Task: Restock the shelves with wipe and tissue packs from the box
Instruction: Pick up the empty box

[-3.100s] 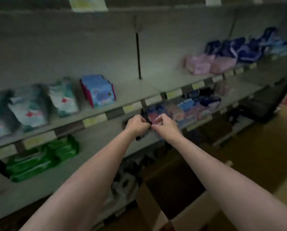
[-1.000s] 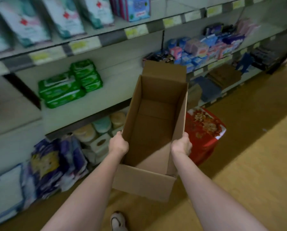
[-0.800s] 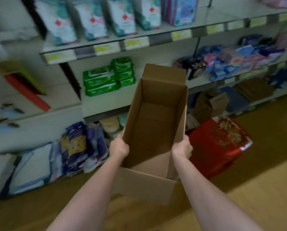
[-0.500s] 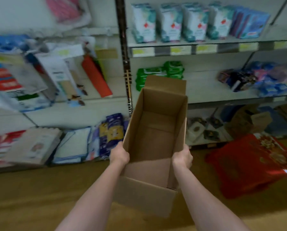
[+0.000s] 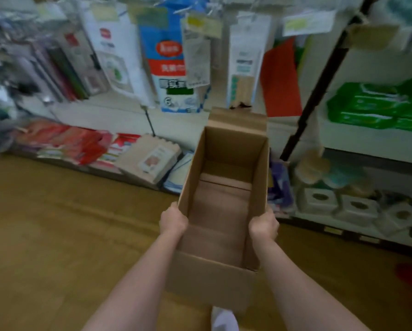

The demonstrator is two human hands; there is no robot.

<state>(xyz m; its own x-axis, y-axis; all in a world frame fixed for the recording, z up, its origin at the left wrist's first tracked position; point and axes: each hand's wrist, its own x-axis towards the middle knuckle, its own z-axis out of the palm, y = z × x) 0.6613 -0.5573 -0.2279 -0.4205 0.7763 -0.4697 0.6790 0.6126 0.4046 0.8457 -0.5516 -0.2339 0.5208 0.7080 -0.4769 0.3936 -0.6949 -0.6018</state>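
Note:
I carry an open brown cardboard box (image 5: 220, 211) in front of me above the floor; nothing lies inside it. My left hand (image 5: 172, 220) grips its left wall and my right hand (image 5: 263, 226) grips its right wall, fingers curled over the rims. Green wipe packs (image 5: 379, 105) are stacked on a shelf at the right. The picture is blurred by motion.
Hanging packets and a blue-and-white tissue pack (image 5: 173, 56) fill the shelves ahead. Red packs (image 5: 64, 142) and a beige pack (image 5: 150, 161) lie on the bottom shelf at left. Toilet rolls (image 5: 358, 206) sit low at right. Wooden floor (image 5: 56, 235) spreads to the left.
Three seconds ago both hands worked at a shelf item. Since then they hold the empty box, and the view has swung left along the shelving, with the green packs now at the right.

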